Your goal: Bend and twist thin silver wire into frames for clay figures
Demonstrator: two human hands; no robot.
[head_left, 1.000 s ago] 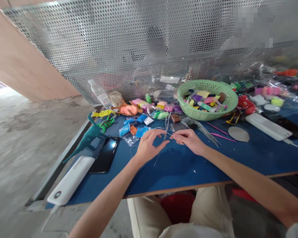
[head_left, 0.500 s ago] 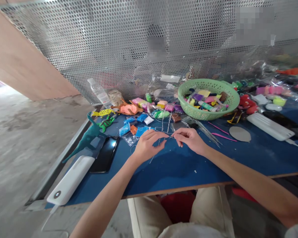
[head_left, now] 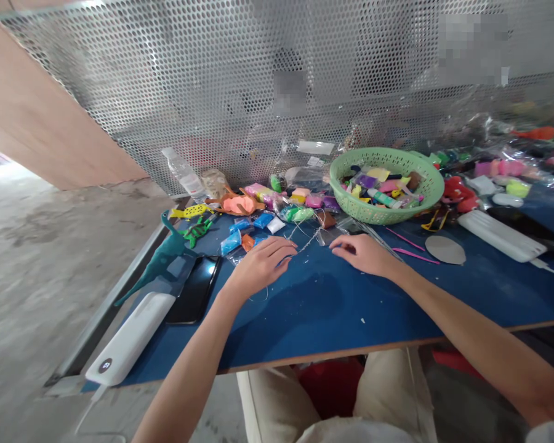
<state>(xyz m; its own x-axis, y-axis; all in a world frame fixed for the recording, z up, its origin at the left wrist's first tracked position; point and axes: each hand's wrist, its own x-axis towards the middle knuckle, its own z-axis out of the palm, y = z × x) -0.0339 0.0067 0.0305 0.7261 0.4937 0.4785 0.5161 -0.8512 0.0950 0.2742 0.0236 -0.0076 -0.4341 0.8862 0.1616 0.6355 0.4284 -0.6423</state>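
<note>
Thin twisted silver wire [head_left: 310,243] extends from the fingers of my left hand [head_left: 262,264] toward the right, with loops rising behind it. The fingers and thumb of that hand are closed on its left end, and a thin strand hangs below them. My right hand [head_left: 364,253] hovers apart from the wire on the other side, fingers loosely curved with a gap to the thumb; I see nothing in it. Just behind my left hand lie small blue packets [head_left: 231,242] and an orange packet [head_left: 247,242].
A green basket [head_left: 337,184] of coloured clay packets stands at the back. Loose wires [head_left: 373,234], pink tools [head_left: 415,256] and a grey disc [head_left: 445,250] lie right. On the left are a teal dinosaur [head_left: 159,261], a phone [head_left: 194,289] and a white power bank [head_left: 130,338].
My hands have moved apart; the right let go of the wire and shifted right, while the left drew back left with it. The wire frame has tilted over to the right.
</note>
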